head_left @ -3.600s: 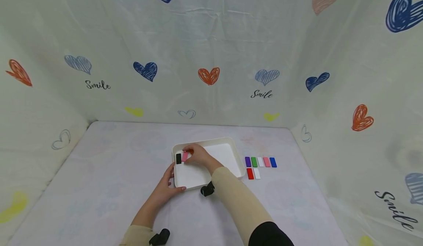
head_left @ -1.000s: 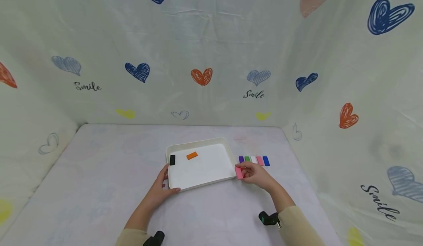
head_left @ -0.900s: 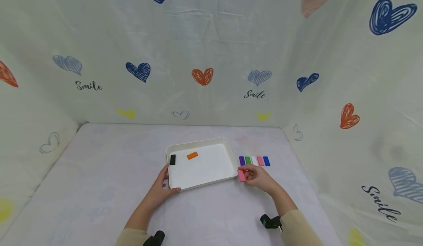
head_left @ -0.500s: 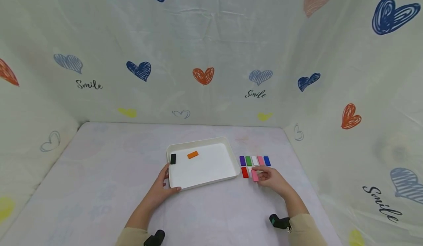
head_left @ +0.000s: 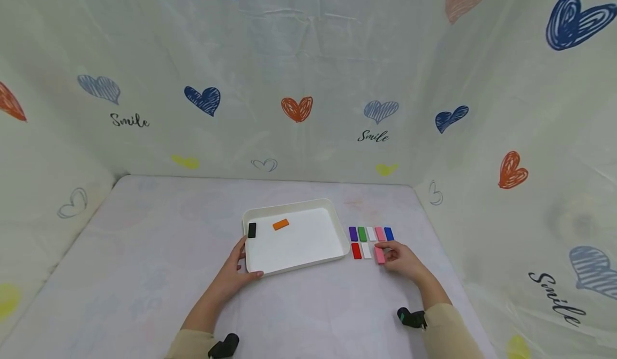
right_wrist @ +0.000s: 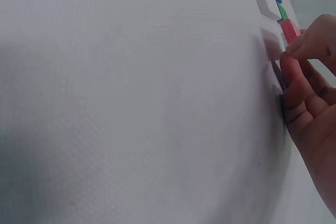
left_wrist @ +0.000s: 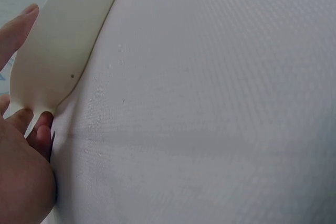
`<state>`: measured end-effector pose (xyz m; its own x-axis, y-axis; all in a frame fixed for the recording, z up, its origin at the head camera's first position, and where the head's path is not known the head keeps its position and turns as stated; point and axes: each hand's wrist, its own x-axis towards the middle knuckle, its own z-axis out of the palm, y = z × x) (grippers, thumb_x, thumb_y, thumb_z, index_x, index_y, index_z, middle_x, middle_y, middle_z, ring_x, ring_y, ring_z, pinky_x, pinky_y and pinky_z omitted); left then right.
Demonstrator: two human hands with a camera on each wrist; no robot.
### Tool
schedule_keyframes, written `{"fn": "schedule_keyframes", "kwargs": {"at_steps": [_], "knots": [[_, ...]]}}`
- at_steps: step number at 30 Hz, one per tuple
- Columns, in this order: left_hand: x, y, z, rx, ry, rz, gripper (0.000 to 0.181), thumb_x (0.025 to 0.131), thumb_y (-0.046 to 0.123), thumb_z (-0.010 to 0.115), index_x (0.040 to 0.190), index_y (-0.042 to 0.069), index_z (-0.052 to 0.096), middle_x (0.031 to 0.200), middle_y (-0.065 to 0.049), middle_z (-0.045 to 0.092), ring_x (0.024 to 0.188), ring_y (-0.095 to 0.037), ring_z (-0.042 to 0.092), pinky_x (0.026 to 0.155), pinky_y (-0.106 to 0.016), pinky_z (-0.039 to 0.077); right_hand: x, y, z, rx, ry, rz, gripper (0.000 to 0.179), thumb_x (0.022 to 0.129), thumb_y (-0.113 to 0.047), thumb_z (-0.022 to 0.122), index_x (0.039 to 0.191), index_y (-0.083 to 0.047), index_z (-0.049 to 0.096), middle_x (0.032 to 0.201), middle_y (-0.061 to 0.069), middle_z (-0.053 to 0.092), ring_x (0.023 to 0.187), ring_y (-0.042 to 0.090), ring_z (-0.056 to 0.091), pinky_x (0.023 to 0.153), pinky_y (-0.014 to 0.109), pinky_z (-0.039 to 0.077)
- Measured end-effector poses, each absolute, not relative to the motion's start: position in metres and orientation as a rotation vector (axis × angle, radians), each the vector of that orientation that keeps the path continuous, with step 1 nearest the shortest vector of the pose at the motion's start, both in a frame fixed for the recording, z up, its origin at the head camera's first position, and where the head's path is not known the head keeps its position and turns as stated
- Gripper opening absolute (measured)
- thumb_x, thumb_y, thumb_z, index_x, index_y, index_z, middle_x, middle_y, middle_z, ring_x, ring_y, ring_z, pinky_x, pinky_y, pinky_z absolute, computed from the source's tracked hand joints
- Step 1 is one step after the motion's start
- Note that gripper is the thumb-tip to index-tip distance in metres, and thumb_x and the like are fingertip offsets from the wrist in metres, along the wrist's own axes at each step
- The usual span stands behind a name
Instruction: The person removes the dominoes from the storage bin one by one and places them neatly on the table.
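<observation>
My right hand [head_left: 405, 262] pinches a pink rectangular block [head_left: 380, 255] between thumb and fingertips, low over the table at the right end of the near row of blocks. That row also has a red block [head_left: 356, 251] and a white block [head_left: 366, 251]. In the right wrist view, the same pink block [right_wrist: 289, 31] shows just past the thumb. My left hand [head_left: 230, 278] grips the near left corner of a shallow white tray [head_left: 299, 246], thumb at its front edge and fingers along its left side. Inside the tray lie a black block [head_left: 252, 230] and a tilted orange block [head_left: 280, 224].
Behind the near row stands a second row: a purple block [head_left: 353, 234], a green block [head_left: 362, 234], a white one, a lighter pink block [head_left: 380, 234] and a blue block [head_left: 388, 234]. A pale cloth covers the table [head_left: 168, 230]; a heart-printed curtain [head_left: 328, 150] hangs behind.
My right hand has carried the pink block out of the tray, over the red and white blocks, to the row's right end. The orange block now shows in the tray. My left hand keeps its hold.
</observation>
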<state>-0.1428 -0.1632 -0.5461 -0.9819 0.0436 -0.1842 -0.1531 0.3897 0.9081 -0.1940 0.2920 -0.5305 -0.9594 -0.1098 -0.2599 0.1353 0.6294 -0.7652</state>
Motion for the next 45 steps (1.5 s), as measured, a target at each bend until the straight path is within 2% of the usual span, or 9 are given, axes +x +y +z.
{"fn": "schedule_keyframes", "kwargs": {"at_steps": [7,15,23,35,45], "knots": [[-0.144,-0.162,-0.545,-0.118,2.462,1.63,0.11,0.074,0.024,0.086,0.156,0.009,0.013,0.146,-0.025,0.037,0.132,-0.039,0.036,0.108,-0.058,0.031,-0.197,0.295,-0.54,0.004,2.581,-1.272,0.049,0.079,0.003,0.069,0.126,-0.008,0.062,0.088,0.009,0.053,0.08,0.023,0.049,0.061,0.028,0.045],[-0.144,-0.162,-0.546,-0.114,2.462,1.633,0.109,0.075,0.023,0.085,0.156,0.009,0.013,0.146,-0.025,0.037,0.132,-0.038,0.036,0.108,-0.058,0.031,-0.195,0.295,-0.547,-0.001,2.578,-1.319,0.048,0.081,0.002,0.07,0.127,-0.011,0.063,0.092,0.009,0.05,0.082,0.024,0.048,0.061,0.027,0.043],[-0.146,-0.162,-0.546,-0.11,2.473,1.631,0.109,0.075,0.024,0.086,0.156,0.009,0.014,0.148,-0.024,0.035,0.132,-0.037,0.036,0.107,-0.057,0.031,-0.192,0.293,-0.552,0.058,2.608,-1.342,0.051,0.08,-0.013,0.081,0.127,-0.013,0.062,0.093,0.009,0.049,0.082,0.024,0.048,0.062,0.025,0.045],[-0.144,-0.159,-0.546,-0.128,2.462,1.639,0.109,0.075,0.023,0.086,0.156,0.01,0.014,0.145,-0.024,0.037,0.131,-0.038,0.036,0.107,-0.058,0.031,-0.189,0.292,-0.554,0.101,2.67,-1.332,0.037,0.082,-0.011,0.079,0.117,-0.01,0.068,0.089,0.007,0.051,0.079,0.021,0.048,0.06,0.024,0.042],[-0.144,-0.161,-0.545,-0.146,2.464,1.622,0.11,0.074,0.024,0.086,0.156,0.01,0.013,0.145,-0.025,0.037,0.131,-0.039,0.037,0.107,-0.057,0.032,-0.192,0.288,-0.554,0.113,2.698,-1.318,0.037,0.084,-0.014,0.078,0.12,-0.011,0.069,0.092,0.007,0.051,0.083,0.022,0.047,0.062,0.024,0.041]]}}
